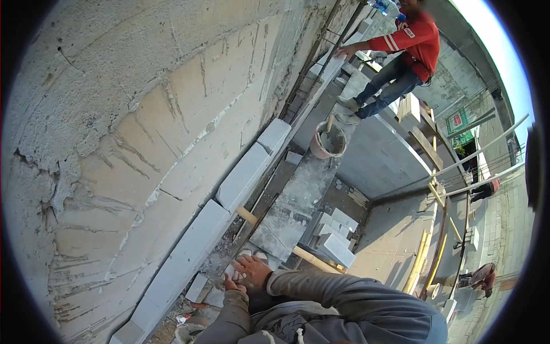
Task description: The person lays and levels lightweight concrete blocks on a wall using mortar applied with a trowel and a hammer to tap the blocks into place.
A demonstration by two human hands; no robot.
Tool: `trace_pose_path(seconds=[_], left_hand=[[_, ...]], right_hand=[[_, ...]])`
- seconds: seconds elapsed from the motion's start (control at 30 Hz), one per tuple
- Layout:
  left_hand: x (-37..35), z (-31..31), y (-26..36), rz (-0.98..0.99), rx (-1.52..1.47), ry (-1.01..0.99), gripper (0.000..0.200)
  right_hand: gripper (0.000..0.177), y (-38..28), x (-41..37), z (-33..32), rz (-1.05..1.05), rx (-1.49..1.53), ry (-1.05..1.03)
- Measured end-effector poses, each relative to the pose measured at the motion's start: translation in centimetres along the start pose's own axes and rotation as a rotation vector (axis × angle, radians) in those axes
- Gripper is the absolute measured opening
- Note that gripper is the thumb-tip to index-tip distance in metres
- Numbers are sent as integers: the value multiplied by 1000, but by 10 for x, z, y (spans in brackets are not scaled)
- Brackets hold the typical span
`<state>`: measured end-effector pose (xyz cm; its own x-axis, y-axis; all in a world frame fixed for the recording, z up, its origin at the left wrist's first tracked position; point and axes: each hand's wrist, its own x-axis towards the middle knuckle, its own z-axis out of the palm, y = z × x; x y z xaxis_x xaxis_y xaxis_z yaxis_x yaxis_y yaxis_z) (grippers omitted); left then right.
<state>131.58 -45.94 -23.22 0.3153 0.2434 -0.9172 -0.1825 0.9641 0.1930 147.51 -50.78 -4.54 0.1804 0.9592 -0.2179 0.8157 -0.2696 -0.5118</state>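
My right hand (252, 269), with a dark band at its wrist, reaches in front of my body with its fingers stretched out and apart. Close below it, my left hand (235, 285) comes out of a brown-grey sleeve, fingers partly spread and nothing seen in them. The two hands are right beside each other and overlap my shoes (261, 256) in this view. Nearest to them on the left runs a row of white blocks (189, 252) along the wall. Ahead lies a mortar-smeared plank (295, 200), carrying a reddish bucket (319, 150) of grey mortar with a tool handle sticking out.
A rough concrete wall (189, 132) fills the left. Ahead, a person in a red top (415, 43) stands on the walkway, one hand at the wall. Loose white blocks (335, 246) lie below the plank on the right. Bamboo poles (317, 260) cross underneath. Other people work farther down.
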Motion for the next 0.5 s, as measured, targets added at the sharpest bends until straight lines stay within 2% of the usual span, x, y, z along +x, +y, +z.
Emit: trace_pose_path(seconds=[0.03, 0.1, 0.13, 0.17, 0.2, 0.27, 0.3, 0.37, 0.4, 0.47, 0.5], left_hand=[[3, -7, -14, -19, 87, -1, 50], [-5, 3, -41, -135, -19, 44, 51], [-13, 10, -47, -128, -9, 43, 51], [-20, 25, -52, -193, 133, -23, 55], [-27, 39, -56, -260, 282, -87, 58], [-49, 78, -55, -279, 425, -222, 66], [-56, 92, -56, -271, 433, -223, 66], [-68, 126, -53, -264, 632, -410, 73], [-80, 138, -50, -252, 639, -410, 73], [-121, 162, -41, -180, 1173, -491, 76], [-104, 149, -44, -331, 1445, -487, 70]], right_hand=[[66, 3, -20, 10, 142, 54, -164], [71, 12, -48, 33, 413, 41, -453], [68, 20, -59, 37, 472, 147, -505], [66, 27, -70, 31, 529, 248, -557], [66, 35, -83, 25, 529, 253, -547], [57, 38, -107, -4, 555, 507, -434], [57, 41, -118, -4, 549, 511, -425], [53, 56, -131, -1, 646, 515, -343], [53, 58, -138, 0, 636, 517, -334], [55, 61, -151, -4, 774, 439, -185], [53, 63, -156, -2, 851, 435, -187]])
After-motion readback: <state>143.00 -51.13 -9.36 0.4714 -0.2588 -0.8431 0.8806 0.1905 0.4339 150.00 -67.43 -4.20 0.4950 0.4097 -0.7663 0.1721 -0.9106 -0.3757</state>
